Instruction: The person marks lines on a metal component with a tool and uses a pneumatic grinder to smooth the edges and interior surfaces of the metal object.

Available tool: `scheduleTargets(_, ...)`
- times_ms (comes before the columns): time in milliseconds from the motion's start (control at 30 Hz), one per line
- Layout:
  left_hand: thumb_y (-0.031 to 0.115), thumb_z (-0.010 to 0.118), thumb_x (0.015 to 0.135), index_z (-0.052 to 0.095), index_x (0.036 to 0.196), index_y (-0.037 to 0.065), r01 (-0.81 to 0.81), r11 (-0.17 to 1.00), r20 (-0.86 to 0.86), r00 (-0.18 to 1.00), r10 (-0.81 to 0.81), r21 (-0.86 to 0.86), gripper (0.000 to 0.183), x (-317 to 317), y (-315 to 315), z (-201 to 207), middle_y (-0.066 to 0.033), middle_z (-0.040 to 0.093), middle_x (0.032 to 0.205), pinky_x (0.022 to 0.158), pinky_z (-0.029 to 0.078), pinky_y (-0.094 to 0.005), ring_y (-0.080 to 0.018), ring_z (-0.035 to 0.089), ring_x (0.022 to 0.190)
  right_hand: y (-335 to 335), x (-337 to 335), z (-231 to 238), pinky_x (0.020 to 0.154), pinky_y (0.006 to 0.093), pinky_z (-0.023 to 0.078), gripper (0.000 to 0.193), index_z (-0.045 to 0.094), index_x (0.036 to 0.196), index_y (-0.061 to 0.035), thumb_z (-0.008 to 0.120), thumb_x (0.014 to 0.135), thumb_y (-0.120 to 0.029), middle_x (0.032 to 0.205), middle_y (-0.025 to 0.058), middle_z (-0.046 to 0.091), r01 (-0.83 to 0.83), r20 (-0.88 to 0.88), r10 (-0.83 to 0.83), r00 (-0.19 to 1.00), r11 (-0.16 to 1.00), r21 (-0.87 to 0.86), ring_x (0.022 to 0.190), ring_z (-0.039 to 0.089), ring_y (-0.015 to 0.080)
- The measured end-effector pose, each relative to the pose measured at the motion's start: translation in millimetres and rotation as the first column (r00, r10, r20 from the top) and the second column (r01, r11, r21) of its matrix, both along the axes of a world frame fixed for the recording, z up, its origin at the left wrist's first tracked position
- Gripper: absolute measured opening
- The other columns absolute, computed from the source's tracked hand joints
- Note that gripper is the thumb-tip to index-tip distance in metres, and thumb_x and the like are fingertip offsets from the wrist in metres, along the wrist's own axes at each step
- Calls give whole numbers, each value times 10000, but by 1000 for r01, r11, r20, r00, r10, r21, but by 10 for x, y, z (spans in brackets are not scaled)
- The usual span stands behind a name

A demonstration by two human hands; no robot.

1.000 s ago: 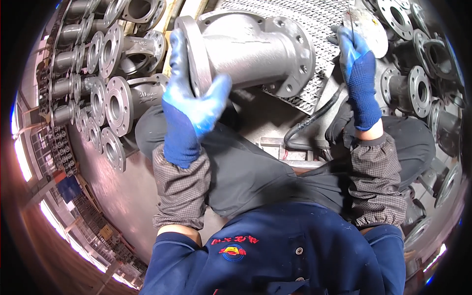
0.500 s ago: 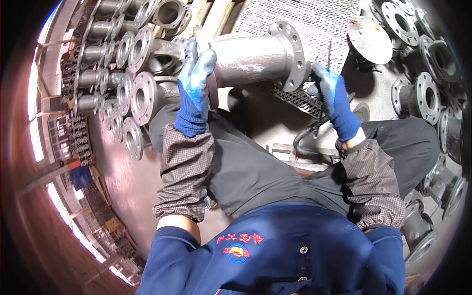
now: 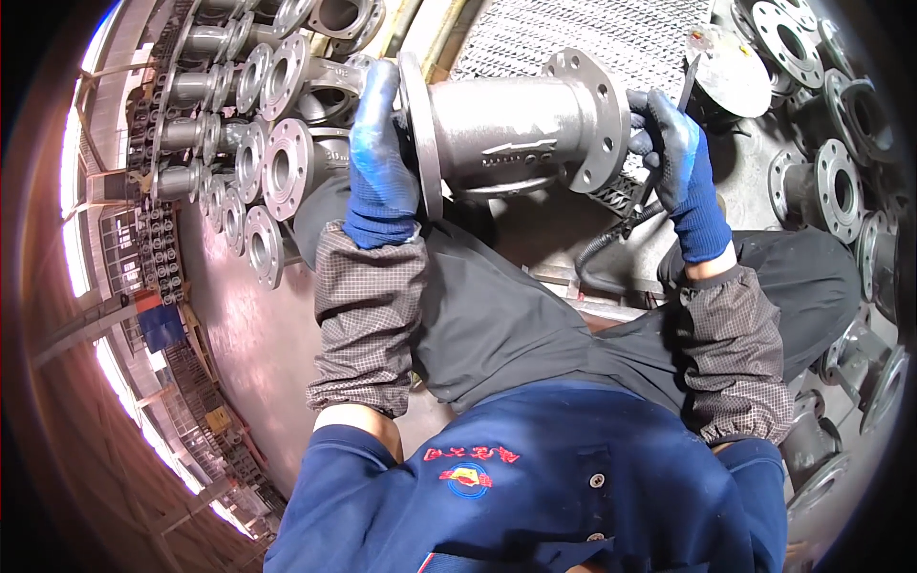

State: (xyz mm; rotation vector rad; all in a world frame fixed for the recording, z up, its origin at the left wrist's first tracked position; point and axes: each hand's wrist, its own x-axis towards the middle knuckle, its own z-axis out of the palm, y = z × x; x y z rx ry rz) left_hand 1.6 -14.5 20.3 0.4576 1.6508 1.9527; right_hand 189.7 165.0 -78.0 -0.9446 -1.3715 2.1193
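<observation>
A grey metal flanged pipe fitting (image 3: 516,119) lies crosswise above my lap, a ring of bolt holes showing in its right flange. My left hand (image 3: 382,148), in a blue coated glove, is closed round the left flange; the palm hides part of the fingers. At the other end is my right hand (image 3: 676,153), gloved alike, its curled fingers close to the right flange. A slim dark bar-like tool (image 3: 690,81) sticks up from that hand; the grip covers its middle, and its exact kind is unclear.
Grey flanged fittings (image 3: 285,170) stand stacked at the left, more (image 3: 831,191) lie on the right. Ahead is a metal mesh platform (image 3: 583,33) beside a pale round disc (image 3: 731,76). A black hose (image 3: 597,277) curves below the fitting, near my knees.
The fitting has turned, bringing raised markings and an arrow on its barrel into view. My left hand has shifted on the left flange. My right hand has moved slightly right, its tool showing more clearly.
</observation>
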Motion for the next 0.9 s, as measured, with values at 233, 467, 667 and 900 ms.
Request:
scheduleTargets(233, 293, 551, 916, 413, 1364, -5, 241, 958, -401, 871, -283, -153, 555, -253, 259, -34, -173, 472, 1359, 1022, 374, -345, -253, 463, 1248, 26, 25, -393, 447, 179, 376, 438, 613, 1064, 1, 478, 957, -402, 805, 27, 616, 94, 187, -63, 980, 982, -164, 552, 586, 87)
scheduleTargets(467, 138, 627, 860, 373, 1368, 27, -176, 832, -839, 272, -472, -525, 578, -334, 321, -257, -169, 556, 1196, 821, 470, -300, -239, 591, 979, -186, -74, -179, 444, 196, 359, 408, 604, 913, -25, 494, 948, -417, 737, 10, 563, 101, 55, -93, 994, 981, -168, 542, 548, 76)
scheduleTargets(667, 246, 589, 893, 288, 1431, 8, -90, 885, -760, 556, -336, -457, 662, -288, 270, -237, -201, 584, 1092, 791, 472, -291, -183, 572, 884, -117, -139, -230, 436, 208, 334, 407, 624, 846, -32, 497, 949, -404, 672, 7, 571, 109, 126, -106, 986, 994, -14, 500, 480, 58)
scheduleTargets(900, 230, 524, 946, 330, 1414, 3, -70, 911, -711, 650, -267, -406, 555, -470, 251, -344, -87, 560, 949, 682, 462, -242, -115, 498, 739, -69, -222, -108, 435, 199, 330, 413, 643, 942, -22, 428, 980, -373, 612, 24, 611, 83, 174, -87, 981, 996, 28, 453, 440, 47)
